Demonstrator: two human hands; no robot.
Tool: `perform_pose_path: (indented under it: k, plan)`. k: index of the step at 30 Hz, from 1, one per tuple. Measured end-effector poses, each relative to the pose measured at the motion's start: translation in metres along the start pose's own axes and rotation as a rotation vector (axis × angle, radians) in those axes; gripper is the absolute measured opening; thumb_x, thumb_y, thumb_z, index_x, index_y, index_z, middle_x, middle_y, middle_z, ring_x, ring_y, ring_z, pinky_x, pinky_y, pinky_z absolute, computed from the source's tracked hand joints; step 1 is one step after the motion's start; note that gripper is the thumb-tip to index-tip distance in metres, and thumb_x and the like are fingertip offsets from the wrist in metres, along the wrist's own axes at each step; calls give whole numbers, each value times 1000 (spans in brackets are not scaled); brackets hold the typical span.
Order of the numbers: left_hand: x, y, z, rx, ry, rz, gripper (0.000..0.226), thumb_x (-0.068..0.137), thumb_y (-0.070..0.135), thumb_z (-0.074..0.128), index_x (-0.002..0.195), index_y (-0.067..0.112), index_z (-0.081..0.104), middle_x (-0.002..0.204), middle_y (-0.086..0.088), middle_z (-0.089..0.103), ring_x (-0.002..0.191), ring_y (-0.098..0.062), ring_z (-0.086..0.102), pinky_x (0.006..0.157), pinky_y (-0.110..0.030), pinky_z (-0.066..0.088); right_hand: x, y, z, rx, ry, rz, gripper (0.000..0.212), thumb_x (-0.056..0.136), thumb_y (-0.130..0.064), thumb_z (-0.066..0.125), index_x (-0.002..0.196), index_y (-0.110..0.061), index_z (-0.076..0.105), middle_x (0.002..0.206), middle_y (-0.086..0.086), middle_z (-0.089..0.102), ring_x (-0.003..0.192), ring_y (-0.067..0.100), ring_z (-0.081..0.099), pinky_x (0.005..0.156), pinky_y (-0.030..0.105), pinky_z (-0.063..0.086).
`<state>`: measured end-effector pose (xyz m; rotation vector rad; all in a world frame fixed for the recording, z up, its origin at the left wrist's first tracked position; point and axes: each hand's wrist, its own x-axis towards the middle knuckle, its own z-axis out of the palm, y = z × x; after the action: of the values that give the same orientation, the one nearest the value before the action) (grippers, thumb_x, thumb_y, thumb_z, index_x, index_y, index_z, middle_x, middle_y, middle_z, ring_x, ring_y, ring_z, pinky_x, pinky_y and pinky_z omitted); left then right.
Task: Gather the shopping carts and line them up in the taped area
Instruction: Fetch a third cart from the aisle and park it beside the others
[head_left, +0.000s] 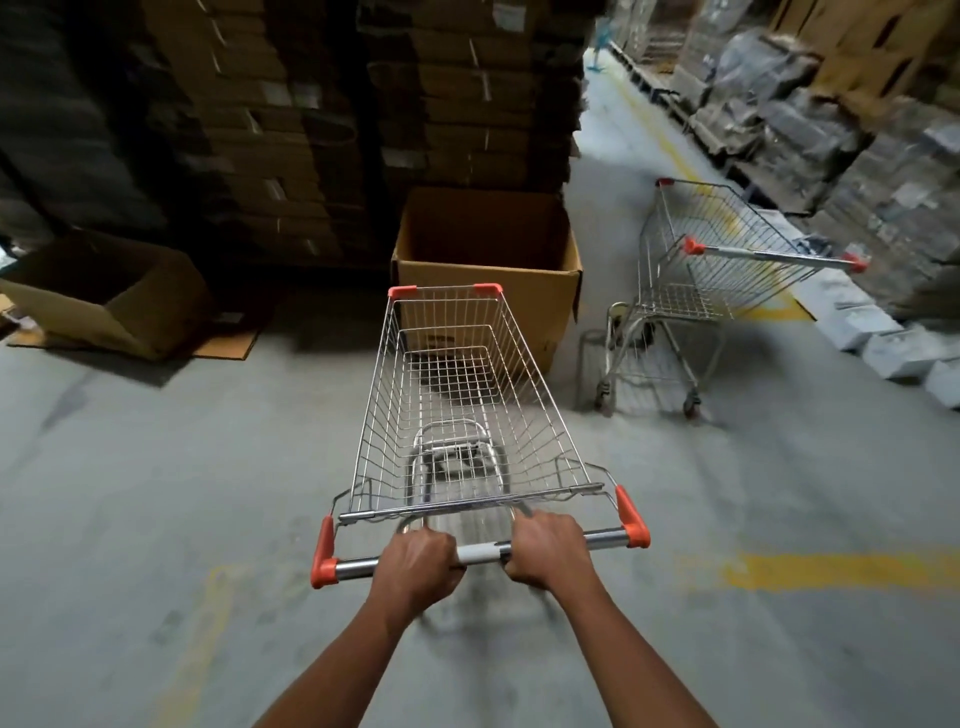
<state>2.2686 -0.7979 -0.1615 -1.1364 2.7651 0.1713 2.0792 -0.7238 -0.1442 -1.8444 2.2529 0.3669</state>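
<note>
An empty wire shopping cart with orange corner caps stands straight ahead of me on the grey concrete floor. My left hand and my right hand both grip its silver handle bar, side by side near the middle. A second empty cart stands further off to the right, turned sideways with its handle pointing right. Worn yellow tape runs across the floor at the right, and a fainter yellow line runs along the left.
A large open cardboard box sits just beyond my cart's front. A tipped box lies at the left. Tall stacks of cartons rise behind. Wrapped goods and white blocks line the right aisle.
</note>
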Motion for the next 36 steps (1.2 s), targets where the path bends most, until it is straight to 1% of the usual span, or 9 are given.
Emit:
perform_pose_path:
  k: [5, 9, 12, 15, 19, 22, 28, 32, 36]
  plan:
    - [-24, -26, 3, 7, -15, 115, 36, 86, 50, 48, 93, 21, 66, 85, -4, 70, 75, -28, 67, 64, -34, 49, -24, -40, 0, 32, -24, 133, 34, 84, -45, 62, 106, -20, 68, 105, 5, 71, 96, 30, 69, 81, 37, 53]
    - [-31, -58, 0, 34, -21, 232, 36, 86, 50, 47, 91, 20, 66, 87, -4, 70, 77, -29, 66, 67, -35, 50, -34, -82, -7, 70, -46, 253, 33, 82, -46, 63, 101, -19, 70, 101, 4, 73, 93, 29, 70, 79, 36, 53]
    - [-30, -84, -6, 51, -25, 288, 33, 88, 46, 51, 94, 17, 67, 89, -6, 71, 81, -30, 67, 77, -37, 50, -34, -111, -12, 127, -57, 338, 36, 80, -48, 64, 102, -20, 69, 99, 4, 73, 91, 30, 70, 78, 36, 53]
    - [-28, -106, -15, 74, -60, 331, 30, 88, 41, 52, 96, 16, 67, 92, -9, 71, 83, -31, 68, 74, -35, 51, -32, -137, -14, 180, -69, 411, 37, 80, -49, 65, 103, -20, 70, 100, 6, 72, 91, 31, 70, 79, 37, 54]
    - [-16, -127, -19, 106, -84, 411, 29, 87, 40, 50, 94, 16, 66, 95, -9, 70, 86, -33, 67, 74, -36, 50, -23, -156, -16, 219, -68, 467, 38, 82, -49, 62, 106, -20, 69, 105, 7, 71, 96, 32, 69, 82, 39, 54]
    - [1, -139, -20, 132, -78, 465, 31, 87, 42, 50, 94, 17, 67, 96, -8, 71, 86, -33, 67, 73, -36, 51, -10, -161, -15, 242, -50, 509, 37, 83, -47, 60, 105, -19, 69, 107, 7, 71, 98, 33, 68, 82, 40, 54]
    - [59, -165, -30, 184, -119, 588, 31, 85, 41, 49, 93, 17, 66, 93, -9, 72, 84, -33, 68, 70, -38, 51, 35, -166, -20, 260, -28, 592, 34, 87, -44, 58, 108, -19, 68, 108, 6, 72, 101, 29, 69, 85, 36, 52]
    - [112, -185, -40, 204, -164, 640, 31, 79, 46, 55, 88, 18, 65, 86, -7, 71, 78, -33, 68, 67, -37, 51, 73, -168, -31, 323, -20, 655, 36, 89, -44, 58, 112, -19, 69, 111, 7, 71, 106, 30, 67, 91, 39, 52]
    - [165, -191, -48, 250, -168, 716, 32, 74, 50, 61, 87, 21, 67, 83, -5, 71, 75, -29, 67, 61, -34, 44, 106, -160, -46, 408, -23, 729, 39, 87, -48, 61, 110, -18, 70, 109, 6, 73, 102, 30, 70, 85, 37, 54]
